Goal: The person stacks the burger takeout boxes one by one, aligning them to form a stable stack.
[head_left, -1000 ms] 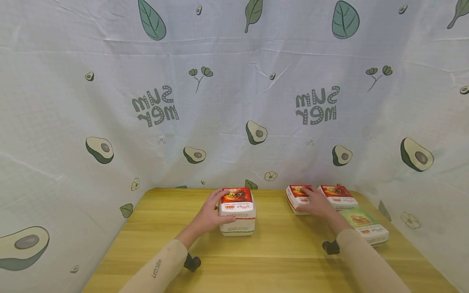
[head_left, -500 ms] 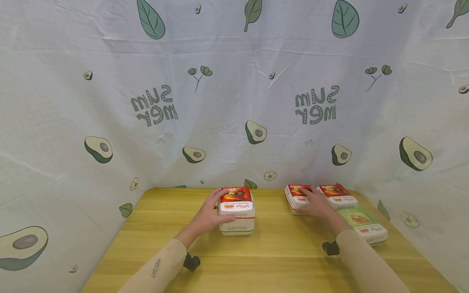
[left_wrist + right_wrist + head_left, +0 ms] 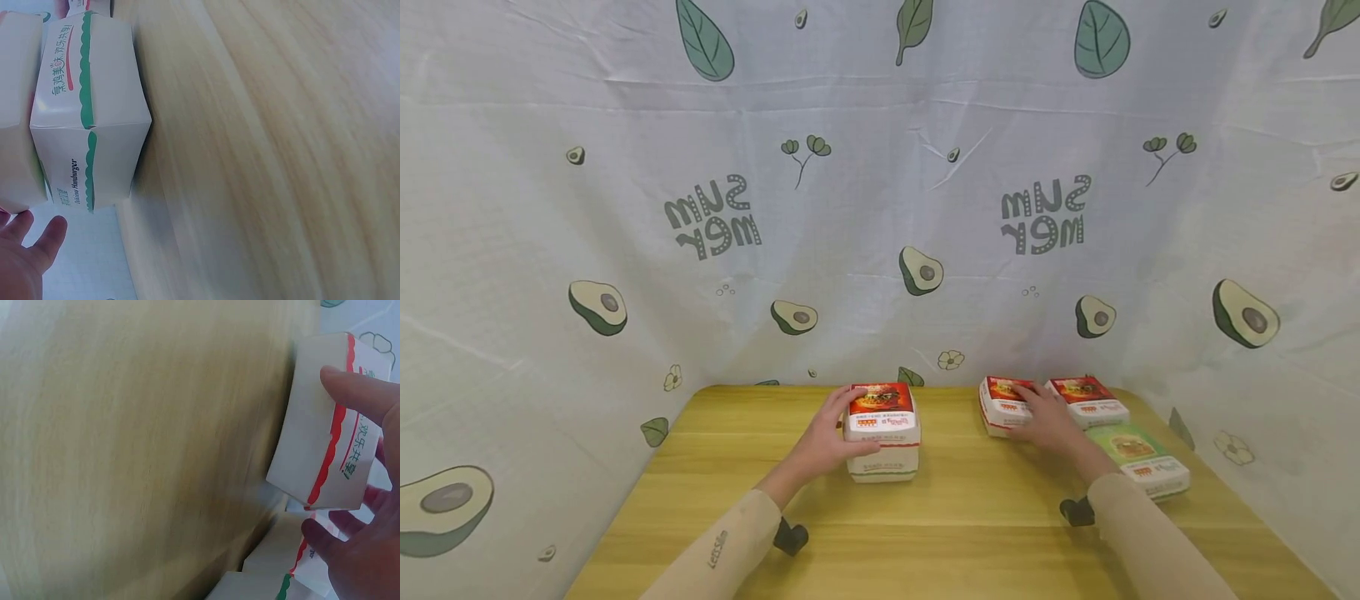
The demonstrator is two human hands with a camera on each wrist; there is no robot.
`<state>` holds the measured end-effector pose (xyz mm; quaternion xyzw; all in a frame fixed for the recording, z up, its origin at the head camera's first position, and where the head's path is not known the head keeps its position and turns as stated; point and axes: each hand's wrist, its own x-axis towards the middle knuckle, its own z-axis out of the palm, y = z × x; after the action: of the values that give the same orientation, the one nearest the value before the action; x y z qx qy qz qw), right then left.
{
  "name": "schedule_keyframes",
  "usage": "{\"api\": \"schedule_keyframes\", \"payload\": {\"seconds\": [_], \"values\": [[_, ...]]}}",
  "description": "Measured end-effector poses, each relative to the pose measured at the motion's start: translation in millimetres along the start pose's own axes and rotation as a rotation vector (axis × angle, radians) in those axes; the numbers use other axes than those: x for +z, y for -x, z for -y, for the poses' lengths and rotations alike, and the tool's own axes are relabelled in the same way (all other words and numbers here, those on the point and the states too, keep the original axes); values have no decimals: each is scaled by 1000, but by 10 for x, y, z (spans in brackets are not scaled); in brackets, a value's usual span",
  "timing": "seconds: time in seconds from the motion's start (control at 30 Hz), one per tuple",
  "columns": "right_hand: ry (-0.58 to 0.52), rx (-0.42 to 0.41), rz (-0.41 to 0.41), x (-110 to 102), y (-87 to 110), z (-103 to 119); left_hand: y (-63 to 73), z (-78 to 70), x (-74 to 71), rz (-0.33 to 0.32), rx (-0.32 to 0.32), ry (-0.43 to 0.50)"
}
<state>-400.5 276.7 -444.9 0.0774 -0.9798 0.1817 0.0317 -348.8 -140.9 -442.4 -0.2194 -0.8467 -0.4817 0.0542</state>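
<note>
In the head view, two hamburger boxes stand stacked near the table's middle. The upper hamburger box [image 3: 883,412] has a red lid picture; the lower hamburger box [image 3: 883,467] has a green trim line, clearer in the left wrist view. My left hand [image 3: 822,442] holds the upper box from its left side, thumb at the front and fingers towards the back. Farther right, my right hand [image 3: 1048,417] grips a red-topped hamburger box [image 3: 331,425], its thumb on the front wall. Whether this box touches the table, I cannot tell.
Beside the right hand lie another red-topped box [image 3: 1093,408] and a green-topped box [image 3: 1138,467], nearer the front. Everything stands on a wooden table [image 3: 925,542]. A white printed cloth [image 3: 850,208] hangs behind and along both sides.
The head view has drifted slightly, so everything appears a little farther left. Both hands keep their holds, and the boxes stay almost where they were.
</note>
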Motion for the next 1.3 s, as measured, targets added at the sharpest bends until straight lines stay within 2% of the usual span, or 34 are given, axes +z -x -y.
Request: {"api": "schedule_keyframes", "payload": {"seconds": [0.43, 0.8, 1.0, 1.3], "values": [[-59, 43, 39, 26, -13, -29, -31, 4, 25, -8, -8, -12], [-87, 52, 19, 78, 3, -63, -33, 14, 45, -13, 13, -30], [-85, 50, 16, 99, 13, -58, -37, 8, 54, -4, -18, -49], [-81, 40, 10, 94, 64, -41, -50, -5, 43, 7, -24, -50]]}}
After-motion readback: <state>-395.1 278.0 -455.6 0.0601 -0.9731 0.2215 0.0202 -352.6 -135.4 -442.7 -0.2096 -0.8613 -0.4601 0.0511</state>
